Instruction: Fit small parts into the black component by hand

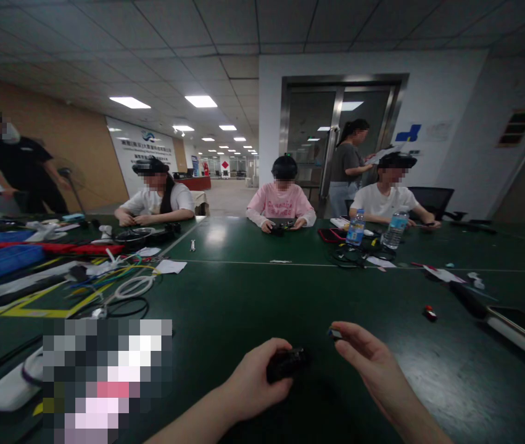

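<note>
My left hand (262, 373) is wrapped round a small black device (287, 365), whose exact kind I cannot make out. Its far end points up and to the right. To the right of it, my right hand (366, 357) pinches a small connector-like piece (335, 333) with a pale face and a bluish edge between thumb and fingertips. The two hands are apart, both just above the dark green table (243, 302). A small red and white part (429, 313) lies on the table beyond my right hand.
At left lie coiled cables (135, 287), blue trays (5, 265) and a white power strip (10, 388). Water bottles (396, 229) and a small wrench (192, 245) are farther back. A phone-like device (524, 333) lies at right. Several people sit or stand around the table.
</note>
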Tool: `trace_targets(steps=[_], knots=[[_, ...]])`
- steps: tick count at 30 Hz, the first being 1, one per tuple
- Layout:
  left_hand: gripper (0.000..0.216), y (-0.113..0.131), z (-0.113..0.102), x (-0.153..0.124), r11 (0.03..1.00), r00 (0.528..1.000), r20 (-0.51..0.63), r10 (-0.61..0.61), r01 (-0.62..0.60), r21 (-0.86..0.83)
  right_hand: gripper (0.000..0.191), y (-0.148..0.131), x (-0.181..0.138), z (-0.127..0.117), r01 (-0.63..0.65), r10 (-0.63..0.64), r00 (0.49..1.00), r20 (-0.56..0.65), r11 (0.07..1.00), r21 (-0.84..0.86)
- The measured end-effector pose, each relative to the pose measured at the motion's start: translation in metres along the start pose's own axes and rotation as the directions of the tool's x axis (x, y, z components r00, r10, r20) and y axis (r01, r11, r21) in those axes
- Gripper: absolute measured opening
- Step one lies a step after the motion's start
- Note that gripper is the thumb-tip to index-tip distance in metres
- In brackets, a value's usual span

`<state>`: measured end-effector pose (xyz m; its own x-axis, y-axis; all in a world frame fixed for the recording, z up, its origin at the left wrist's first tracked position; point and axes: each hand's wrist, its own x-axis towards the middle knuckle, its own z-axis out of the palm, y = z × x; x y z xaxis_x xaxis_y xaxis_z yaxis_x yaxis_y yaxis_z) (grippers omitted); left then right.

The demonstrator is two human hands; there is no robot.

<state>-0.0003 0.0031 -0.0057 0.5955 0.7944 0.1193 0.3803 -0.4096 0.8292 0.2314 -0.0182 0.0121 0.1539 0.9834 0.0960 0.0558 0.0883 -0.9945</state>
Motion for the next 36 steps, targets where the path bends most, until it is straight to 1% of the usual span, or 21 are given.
trace_targets(steps=[5,8,12,16,19,22,24,27,36], knots=[[0.043,-0.003,0.001,0.000,1.000,0.999,0.034,-0.008,0.009,-0.020,0.044,-0.001,-0.003,0.003,0.012,-0.009,0.999,0.046,0.998,-0.061],[0.044,-0.004,0.001,-0.001,1.000,1.000,0.022,0.008,-0.008,-0.025,0.042,0.000,-0.004,0.006,0.021,-0.015,0.997,0.080,0.997,-0.078],[0.043,-0.004,0.000,-0.001,1.000,1.000,0.016,0.017,-0.017,-0.013,0.035,0.002,-0.005,0.010,0.068,-0.051,0.985,0.162,0.992,-0.103],[0.043,-0.002,-0.001,-0.002,1.000,1.000,0.018,0.023,-0.023,0.001,0.027,0.004,-0.007,0.016,0.114,-0.074,0.963,0.259,0.983,-0.146],[0.041,0.001,-0.002,-0.001,1.000,0.999,0.016,0.030,-0.030,-0.007,0.020,0.006,-0.010,0.022,0.140,-0.062,0.943,0.327,0.965,-0.220],[0.038,0.002,-0.001,0.001,1.000,0.999,0.045,0.008,-0.007,-0.031,0.020,0.010,-0.011,0.026,0.160,-0.020,0.916,0.401,0.934,-0.319],[0.037,0.002,0.000,0.002,0.999,0.999,0.044,-0.008,0.009,-0.032,0.022,0.012,-0.010,0.027,0.177,-0.011,0.903,0.430,0.920,-0.349],[0.036,-0.001,0.001,0.002,0.999,1.000,0.024,-0.002,0.003,-0.040,0.023,0.014,-0.009,0.027,0.182,-0.018,0.901,0.433,0.922,-0.341],[0.037,-0.005,-0.001,0.000,0.994,1.000,-0.012,0.009,-0.011,-0.108,0.020,0.019,-0.007,0.033,0.120,-0.026,0.914,0.406,0.971,-0.208]])
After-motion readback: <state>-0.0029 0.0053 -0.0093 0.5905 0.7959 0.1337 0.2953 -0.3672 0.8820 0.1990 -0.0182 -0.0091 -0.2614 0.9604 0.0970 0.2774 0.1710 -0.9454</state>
